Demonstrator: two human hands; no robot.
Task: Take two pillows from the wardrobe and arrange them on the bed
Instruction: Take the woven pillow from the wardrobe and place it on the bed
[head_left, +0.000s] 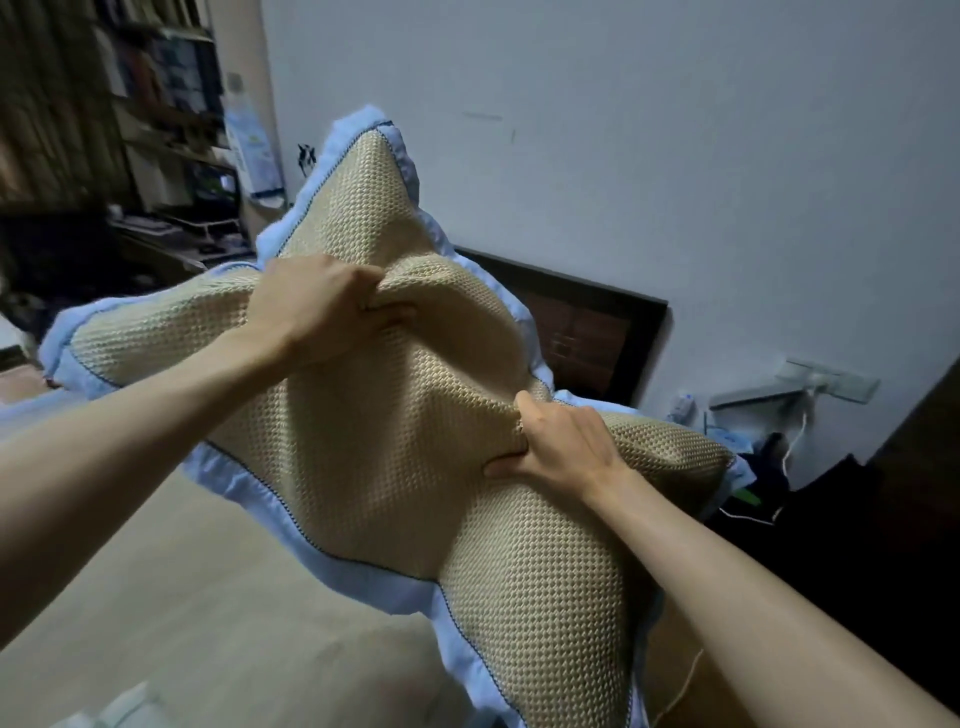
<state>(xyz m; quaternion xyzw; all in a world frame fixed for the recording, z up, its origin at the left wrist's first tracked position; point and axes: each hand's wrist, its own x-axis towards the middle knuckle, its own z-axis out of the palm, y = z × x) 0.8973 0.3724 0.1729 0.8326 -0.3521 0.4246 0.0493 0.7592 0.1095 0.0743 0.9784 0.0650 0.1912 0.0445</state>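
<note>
Your left hand (317, 306) and right hand (558, 447) each pinch the pillow (395, 415) with fingers closed on bunched fabric; bed (182, 597) lies open at lower left.

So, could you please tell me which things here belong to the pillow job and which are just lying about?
Job: pillow, bunched in the left hand and right hand; bed; headboard.
Lying about: bookshelf, desk clutter, white cable.
</note>
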